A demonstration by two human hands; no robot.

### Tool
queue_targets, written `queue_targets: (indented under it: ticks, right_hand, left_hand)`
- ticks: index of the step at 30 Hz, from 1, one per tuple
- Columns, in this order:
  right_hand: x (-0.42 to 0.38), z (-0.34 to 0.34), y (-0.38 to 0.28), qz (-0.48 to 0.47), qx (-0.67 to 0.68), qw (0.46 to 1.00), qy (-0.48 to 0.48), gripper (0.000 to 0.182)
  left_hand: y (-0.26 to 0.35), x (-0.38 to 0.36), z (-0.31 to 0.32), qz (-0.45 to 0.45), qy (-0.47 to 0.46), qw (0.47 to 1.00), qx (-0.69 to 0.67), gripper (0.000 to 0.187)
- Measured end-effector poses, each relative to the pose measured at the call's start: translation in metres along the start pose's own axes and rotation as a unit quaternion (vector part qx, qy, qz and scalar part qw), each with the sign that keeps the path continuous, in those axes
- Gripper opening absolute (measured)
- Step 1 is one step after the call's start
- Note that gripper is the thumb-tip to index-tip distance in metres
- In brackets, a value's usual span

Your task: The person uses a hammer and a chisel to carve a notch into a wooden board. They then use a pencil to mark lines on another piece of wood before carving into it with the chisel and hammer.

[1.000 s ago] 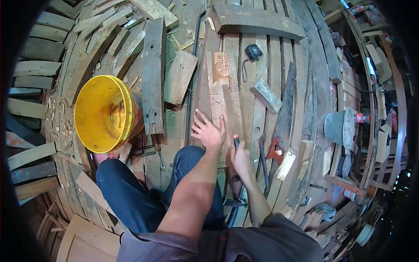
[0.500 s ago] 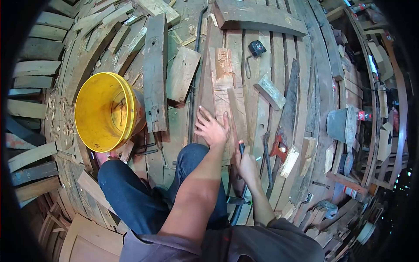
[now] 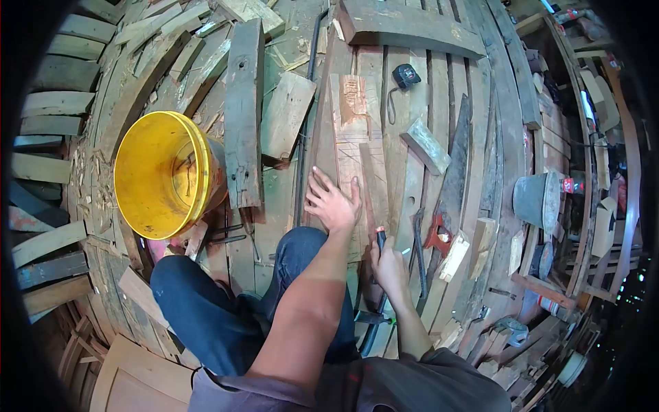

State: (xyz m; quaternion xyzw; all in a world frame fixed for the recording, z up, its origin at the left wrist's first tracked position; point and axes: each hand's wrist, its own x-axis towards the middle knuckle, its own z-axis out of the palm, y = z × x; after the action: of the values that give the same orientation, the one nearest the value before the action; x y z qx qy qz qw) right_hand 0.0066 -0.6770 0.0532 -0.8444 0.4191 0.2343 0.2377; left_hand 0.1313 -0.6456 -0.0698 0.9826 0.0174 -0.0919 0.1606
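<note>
My left hand point(image 3: 334, 205) lies flat with fingers spread on a light wooden board point(image 3: 349, 154). Pencil lines cross this board, and a rough, reddish cut recess point(image 3: 354, 99) shows near its far end. A narrow brown wood strip point(image 3: 371, 182) lies along its right side. My right hand point(image 3: 390, 266) is closed around a dark tool handle point(image 3: 381, 237) with an orange end; its kind is not clear. Just below that hand is a hammer point(image 3: 371, 318), its head lying crosswise. Right of the hand are a dark metal bar point(image 3: 419, 250) and a handsaw point(image 3: 454, 185) with a red handle.
A yellow bucket point(image 3: 199, 182) stands at left, near my knee. Beyond the board are a tape measure point(image 3: 406, 76) and a thick curved timber point(image 3: 412, 31). A short wood block point(image 3: 426, 145) lies right of the board. A grey bucket point(image 3: 537, 199) and scrap wood are farther right.
The dark handle in my right hand has shifted slightly downward and sits more upright. My left hand stays in place on the board. The camera view has moved only a little.
</note>
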Motion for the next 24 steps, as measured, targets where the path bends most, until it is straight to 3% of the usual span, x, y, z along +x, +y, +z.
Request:
queue_targets:
  ticks: [4,8,17,24]
  right_hand:
    - [0.044,0.004,-0.012,-0.055,0.030,0.996,0.069,0.040]
    - [0.091,-0.001,-0.033,-0.053,0.018,0.995,0.081,0.038]
    - [0.005,0.008,0.007,-0.028,-0.004,0.999,0.014,0.038]
    - [0.102,0.010,-0.033,-0.068,0.006,0.993,0.099,0.038]
  left_hand:
    - [0.001,-0.002,0.000,0.001,0.007,1.000,-0.004,0.097]
    - [-0.001,-0.003,-0.001,0.006,0.012,1.000,-0.009,0.097]
    - [0.000,-0.003,0.002,0.001,0.014,1.000,-0.003,0.097]
    - [0.001,-0.004,-0.003,-0.002,0.000,1.000,-0.007,0.098]
